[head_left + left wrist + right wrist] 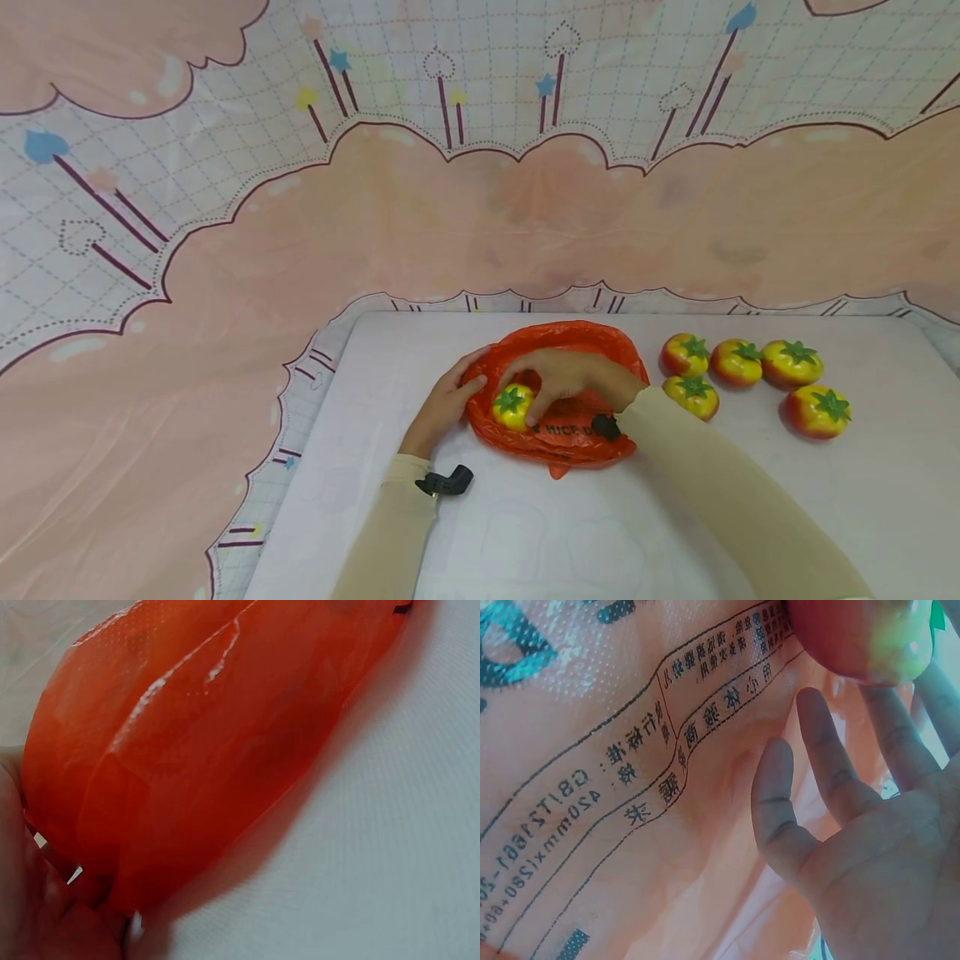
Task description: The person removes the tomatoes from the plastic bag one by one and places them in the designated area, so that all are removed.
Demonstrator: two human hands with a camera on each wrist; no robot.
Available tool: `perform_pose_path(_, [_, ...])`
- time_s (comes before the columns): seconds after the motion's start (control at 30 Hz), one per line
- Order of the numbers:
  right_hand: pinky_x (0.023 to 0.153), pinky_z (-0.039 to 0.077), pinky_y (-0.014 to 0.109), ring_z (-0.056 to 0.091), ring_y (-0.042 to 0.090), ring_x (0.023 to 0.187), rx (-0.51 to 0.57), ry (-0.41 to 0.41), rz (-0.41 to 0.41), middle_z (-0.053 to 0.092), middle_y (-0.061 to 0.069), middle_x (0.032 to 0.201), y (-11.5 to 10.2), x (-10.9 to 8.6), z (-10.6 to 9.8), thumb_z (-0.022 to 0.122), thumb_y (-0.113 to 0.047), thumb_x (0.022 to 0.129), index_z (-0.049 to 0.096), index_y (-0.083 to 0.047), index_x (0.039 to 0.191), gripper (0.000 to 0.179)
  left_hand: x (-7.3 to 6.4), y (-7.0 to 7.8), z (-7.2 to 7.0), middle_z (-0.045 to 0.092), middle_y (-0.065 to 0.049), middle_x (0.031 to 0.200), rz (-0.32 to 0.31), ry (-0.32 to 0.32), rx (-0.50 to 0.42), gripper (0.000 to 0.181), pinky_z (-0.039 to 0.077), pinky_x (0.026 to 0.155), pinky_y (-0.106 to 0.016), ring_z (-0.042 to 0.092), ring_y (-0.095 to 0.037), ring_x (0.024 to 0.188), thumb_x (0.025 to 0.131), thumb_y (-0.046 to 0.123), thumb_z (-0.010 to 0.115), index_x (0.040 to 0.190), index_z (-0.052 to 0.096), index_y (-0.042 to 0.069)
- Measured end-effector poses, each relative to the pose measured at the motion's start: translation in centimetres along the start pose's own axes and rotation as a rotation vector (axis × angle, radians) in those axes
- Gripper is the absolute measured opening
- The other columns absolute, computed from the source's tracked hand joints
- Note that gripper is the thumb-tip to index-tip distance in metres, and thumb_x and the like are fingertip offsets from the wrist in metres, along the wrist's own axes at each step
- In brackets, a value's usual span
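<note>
A red plastic bag (pixel 577 333) lies spread with its mouth open on the white table. My left hand (pixel 446 404) holds the bag's left rim, thumb over the edge; in the left wrist view the red film runs up from my fingers (pixel 64 919). Inside the mouth, my right hand (pixel 558 375) grips a red-and-yellow tomato (pixel 513 407) with a green leafy top, close to the left rim. The right wrist view shows the same tomato (pixel 862 637) at the fingertips, with the little and ring fingers off it, beside printed bag film (pixel 727 750).
Right of the bag, several more tomatoes (pixel 792 363) lie on the white table (pixel 540 533); one tomato (pixel 692 397) sits close by my right sleeve. Behind the table hangs a patterned pink cloth (pixel 585 225). Each wrist carries a small black device (pixel 447 481).
</note>
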State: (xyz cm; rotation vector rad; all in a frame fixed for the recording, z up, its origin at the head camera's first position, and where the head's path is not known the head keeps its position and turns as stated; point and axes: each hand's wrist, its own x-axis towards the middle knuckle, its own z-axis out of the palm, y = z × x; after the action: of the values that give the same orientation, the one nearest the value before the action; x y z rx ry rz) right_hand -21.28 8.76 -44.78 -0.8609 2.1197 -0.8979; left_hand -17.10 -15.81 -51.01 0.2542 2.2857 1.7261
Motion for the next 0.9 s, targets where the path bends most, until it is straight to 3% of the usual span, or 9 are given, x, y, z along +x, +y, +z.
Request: perform_pose_path(0.9, [0.1,0.056,0.041,0.052,0.02,0.126,-0.02,0.013,-0.013,0.064,-0.011,0.128,0.1,-1.0,-0.6,0.09,-0.035,0.076,0.068,-0.038,0.121,0.051,-0.1,0.3,0.0,0.042,0.013,0.159,-0.013,0.01,0.027,0.045,0.034,0.122,-0.054,0.034,-0.024,0.153,0.105,0.031,0.056,0.146,0.049,0.048])
